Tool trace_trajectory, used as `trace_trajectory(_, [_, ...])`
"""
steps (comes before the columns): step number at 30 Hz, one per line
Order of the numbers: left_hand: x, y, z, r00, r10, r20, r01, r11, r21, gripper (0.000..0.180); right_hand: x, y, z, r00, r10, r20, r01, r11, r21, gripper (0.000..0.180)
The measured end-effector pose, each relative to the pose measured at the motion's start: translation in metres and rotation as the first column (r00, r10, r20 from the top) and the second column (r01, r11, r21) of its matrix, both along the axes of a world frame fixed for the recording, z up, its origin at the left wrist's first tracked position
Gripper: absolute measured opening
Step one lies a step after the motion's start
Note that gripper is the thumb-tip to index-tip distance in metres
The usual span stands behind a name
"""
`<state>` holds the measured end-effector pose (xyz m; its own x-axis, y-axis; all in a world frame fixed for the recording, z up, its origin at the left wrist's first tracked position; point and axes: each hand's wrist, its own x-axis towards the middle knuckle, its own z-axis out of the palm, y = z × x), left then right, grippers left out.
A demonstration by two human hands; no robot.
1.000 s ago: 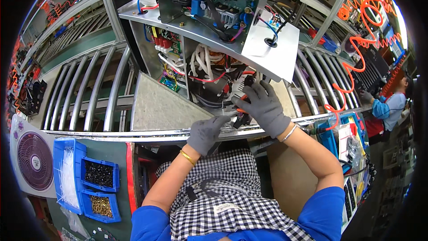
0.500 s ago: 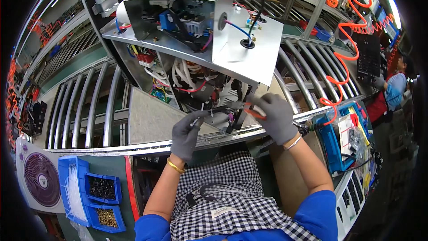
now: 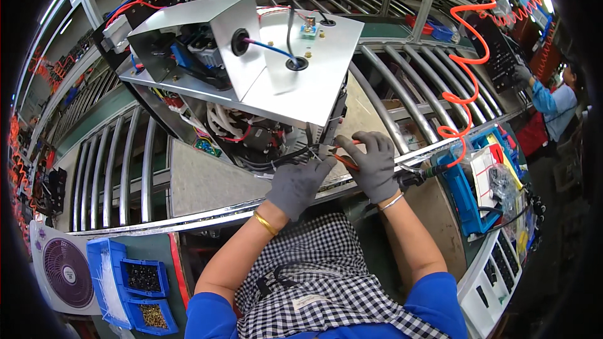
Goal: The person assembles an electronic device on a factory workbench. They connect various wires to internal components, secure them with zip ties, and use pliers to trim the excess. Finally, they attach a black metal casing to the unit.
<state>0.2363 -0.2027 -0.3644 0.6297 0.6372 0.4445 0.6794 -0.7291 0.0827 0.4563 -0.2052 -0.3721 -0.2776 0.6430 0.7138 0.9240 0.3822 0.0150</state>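
Observation:
My right hand (image 3: 375, 171), in a grey glove, is closed around cutting pliers (image 3: 347, 162) with orange-red handles; their jaws point left toward my other hand. My left hand (image 3: 296, 187), also gloved, has its fingers closed at a bundle of black cables (image 3: 292, 158) at the lower front of a metal-cased machine (image 3: 301, 97). A thin pale strip shows by its fingertips, but what they grip is partly hidden. White wires (image 3: 223, 119) and dark parts fill the machine's open side. On its top, a blue cable (image 3: 273, 50) runs between two black grommets.
The machine stands on a board over a roller conveyor (image 3: 414, 94). Blue bins (image 3: 143, 277) of small black and brass parts and a fan (image 3: 66, 270) are at left. At right are a coiled orange hose (image 3: 465, 97), a blue tool tray (image 3: 461, 198) and another person (image 3: 553, 113).
My left hand has moved right, close to the pliers, and its back now faces up. The machine sits farther left in the view, its side turned more away. My right hand still holds the pliers.

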Motion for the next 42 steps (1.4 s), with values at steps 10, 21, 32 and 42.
trace_trajectory(10, [0.005, 0.007, 0.004, 0.989, 0.019, -0.15, -0.017, 1.0, 0.012, 0.035, 0.013, 0.007, -0.011, 0.998, 0.057, -0.006, -0.057, 0.998, 0.038, 0.056])
trace_trajectory(21, [0.002, 0.004, 0.015, 1.0, 0.003, -0.023, -0.004, 0.999, -0.042, 0.039, 0.015, 0.013, -0.014, 0.996, 0.091, -0.01, -0.09, 0.992, 0.091, 0.055])
trace_trajectory(32, [-0.005, 0.012, 0.01, 0.904, 0.034, 0.427, 0.072, 0.971, -0.229, 0.027, 0.012, 0.012, -0.018, 0.977, 0.159, -0.145, -0.192, 0.95, -0.248, 0.043])
trace_trajectory(42, [0.025, 0.017, 0.05, 0.866, 0.08, 0.494, -0.035, 0.994, -0.099, 0.019, 0.026, 0.04, -0.027, 0.969, -0.033, -0.244, -0.015, 0.981, -0.194, 0.055])
